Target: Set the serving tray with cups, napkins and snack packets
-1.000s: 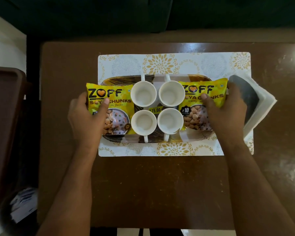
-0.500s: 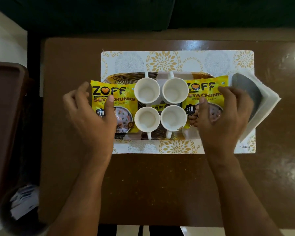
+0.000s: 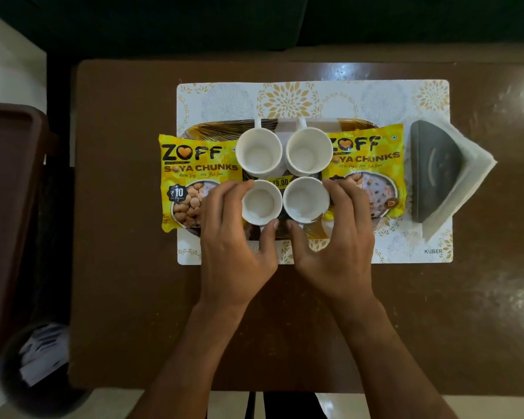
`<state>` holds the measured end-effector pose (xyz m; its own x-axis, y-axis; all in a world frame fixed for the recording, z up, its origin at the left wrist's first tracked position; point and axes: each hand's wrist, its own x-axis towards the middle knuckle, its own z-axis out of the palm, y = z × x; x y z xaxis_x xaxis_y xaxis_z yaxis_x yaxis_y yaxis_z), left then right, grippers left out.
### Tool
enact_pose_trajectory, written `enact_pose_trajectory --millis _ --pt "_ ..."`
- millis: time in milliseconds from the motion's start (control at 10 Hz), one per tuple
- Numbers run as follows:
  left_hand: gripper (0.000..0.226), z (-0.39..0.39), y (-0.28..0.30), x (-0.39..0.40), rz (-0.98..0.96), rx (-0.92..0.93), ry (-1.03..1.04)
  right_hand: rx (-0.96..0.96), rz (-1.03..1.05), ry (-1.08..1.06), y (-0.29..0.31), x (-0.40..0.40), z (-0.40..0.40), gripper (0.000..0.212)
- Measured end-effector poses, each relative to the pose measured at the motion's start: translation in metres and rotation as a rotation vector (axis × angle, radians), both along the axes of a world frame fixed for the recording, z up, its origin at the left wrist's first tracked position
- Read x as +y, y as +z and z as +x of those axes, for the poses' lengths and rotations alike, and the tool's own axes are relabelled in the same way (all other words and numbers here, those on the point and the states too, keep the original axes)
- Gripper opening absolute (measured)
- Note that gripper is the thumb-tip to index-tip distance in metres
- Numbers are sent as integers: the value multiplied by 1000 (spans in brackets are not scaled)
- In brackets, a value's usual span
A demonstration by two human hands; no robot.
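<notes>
While both hands (image 3: 288, 237) curl round the near cups (image 3: 282, 201), a napkin holder (image 3: 436, 173) stands beside the tray (image 3: 224, 128).

Brown glossy table (image 3: 133, 297), bearing a white placemat (image 3: 330, 98) with gold floral print. On the placemat: patterned serving tray (image 3: 224, 127) at its centre; dark napkin holder (image 3: 436, 173) with white napkins (image 3: 472, 173) at its right edge.

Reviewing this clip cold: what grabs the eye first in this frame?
Two bright yellow snack packets, the left packet and right packet, flank four white cups clustered mid-tray. The left hand and right hand curl round the two near cups. A napkin stack under a dark holder lies right of the tray.
</notes>
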<state>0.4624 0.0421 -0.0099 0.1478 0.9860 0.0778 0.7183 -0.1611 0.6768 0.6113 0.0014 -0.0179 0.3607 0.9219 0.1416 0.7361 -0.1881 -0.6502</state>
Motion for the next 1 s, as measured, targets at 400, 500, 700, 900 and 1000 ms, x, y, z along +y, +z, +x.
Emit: enact_pose_trajectory --millis 400,500,700,900,1000 --pt "52 2 0 -1 4 10 -1 -3 -9 -15 0 -2 -1 60" --pt "52 2 0 0 11 10 -8 -10 -13 -18 0 -1 -2 61" --pt "52 1 0 1 -1 -17 -24 -7 -27 -27 1 0 -4 64" --pt "53 0 6 1 6 -33 -37 -60 -7 -16 12 1 -11 74" --pt "57 -6 10 4 75 -7 -36 -132 68 25 20 8 -20 73"
